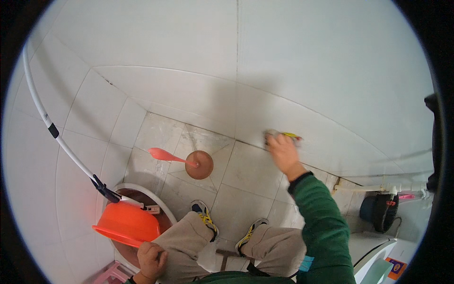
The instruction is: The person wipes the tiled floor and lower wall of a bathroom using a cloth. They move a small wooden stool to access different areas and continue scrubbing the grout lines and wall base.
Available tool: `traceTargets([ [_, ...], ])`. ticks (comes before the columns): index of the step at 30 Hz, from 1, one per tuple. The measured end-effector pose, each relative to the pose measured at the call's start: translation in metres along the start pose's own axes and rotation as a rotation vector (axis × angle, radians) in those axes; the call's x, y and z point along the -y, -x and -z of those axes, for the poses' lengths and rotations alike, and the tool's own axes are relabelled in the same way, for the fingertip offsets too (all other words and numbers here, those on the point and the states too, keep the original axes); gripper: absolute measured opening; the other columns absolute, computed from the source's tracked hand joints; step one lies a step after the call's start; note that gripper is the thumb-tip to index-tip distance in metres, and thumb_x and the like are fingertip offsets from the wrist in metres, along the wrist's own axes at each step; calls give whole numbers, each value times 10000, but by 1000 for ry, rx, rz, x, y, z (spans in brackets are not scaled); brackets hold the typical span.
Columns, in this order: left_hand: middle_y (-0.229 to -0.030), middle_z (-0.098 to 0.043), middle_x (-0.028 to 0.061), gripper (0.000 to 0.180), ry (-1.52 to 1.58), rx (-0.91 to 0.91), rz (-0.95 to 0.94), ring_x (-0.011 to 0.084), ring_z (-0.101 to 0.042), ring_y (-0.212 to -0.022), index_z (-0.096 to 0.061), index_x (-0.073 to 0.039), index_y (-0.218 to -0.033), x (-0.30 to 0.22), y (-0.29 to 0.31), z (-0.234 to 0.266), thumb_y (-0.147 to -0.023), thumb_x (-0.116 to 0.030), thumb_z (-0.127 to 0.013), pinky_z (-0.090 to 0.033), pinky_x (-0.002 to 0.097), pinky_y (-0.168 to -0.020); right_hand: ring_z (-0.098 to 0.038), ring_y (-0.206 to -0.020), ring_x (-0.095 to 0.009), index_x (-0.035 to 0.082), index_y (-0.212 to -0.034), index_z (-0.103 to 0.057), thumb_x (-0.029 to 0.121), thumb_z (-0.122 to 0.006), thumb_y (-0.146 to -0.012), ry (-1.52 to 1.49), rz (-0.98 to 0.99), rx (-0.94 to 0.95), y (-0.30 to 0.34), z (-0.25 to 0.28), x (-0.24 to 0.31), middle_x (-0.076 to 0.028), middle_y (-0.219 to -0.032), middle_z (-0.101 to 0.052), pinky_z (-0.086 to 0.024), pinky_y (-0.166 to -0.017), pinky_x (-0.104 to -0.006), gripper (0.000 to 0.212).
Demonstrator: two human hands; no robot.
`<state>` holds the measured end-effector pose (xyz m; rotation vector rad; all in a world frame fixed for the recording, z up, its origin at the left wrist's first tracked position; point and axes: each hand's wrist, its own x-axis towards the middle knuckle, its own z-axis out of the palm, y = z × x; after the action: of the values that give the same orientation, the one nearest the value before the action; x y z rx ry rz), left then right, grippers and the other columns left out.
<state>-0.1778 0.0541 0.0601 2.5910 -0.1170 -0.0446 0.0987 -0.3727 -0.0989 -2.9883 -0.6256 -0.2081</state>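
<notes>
My right hand, its arm in a green sleeve, reaches forward to the foot of the white wall. Its fingers are closed on a small greyish scrubbing pad, pressed against the wall. A yellow-and-red piece sticks out beyond the fingers; what it is cannot be made out. My left hand rests by my left knee with its fingers curled in, and nothing shows in it. Just ahead of it an orange basin sits tilted in a large round tub with a pale rim.
A plunger with a pinkish-red handle stands on the tiled floor ahead of my feet. A white pole with black fittings leans into the tub. Right: a pipe, a dark bucket. A pink stool is lower left.
</notes>
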Motion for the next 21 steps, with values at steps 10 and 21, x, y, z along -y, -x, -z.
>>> traceTargets([
  [10,-713,-570,95,135,-56,-19,11,287,-549,-661,-588,-57,-718,-12,-5,-2,-655,-71,-707,-428,390,-616,-546,-919,-273,65,-1108,-602,155,-529,-854,-123,-7,-26,0,14,-5,-93,-976,-581,-447,-831,-382,280],
  [21,-699,-535,125,108,-14,19,26,328,-517,-671,-558,-40,-703,-14,-1,-1,-717,-87,-654,-402,412,-609,-520,-942,-315,66,-939,-633,183,-550,-874,59,-556,-33,140,10,-93,-100,-998,-561,-447,-819,-460,157],
])
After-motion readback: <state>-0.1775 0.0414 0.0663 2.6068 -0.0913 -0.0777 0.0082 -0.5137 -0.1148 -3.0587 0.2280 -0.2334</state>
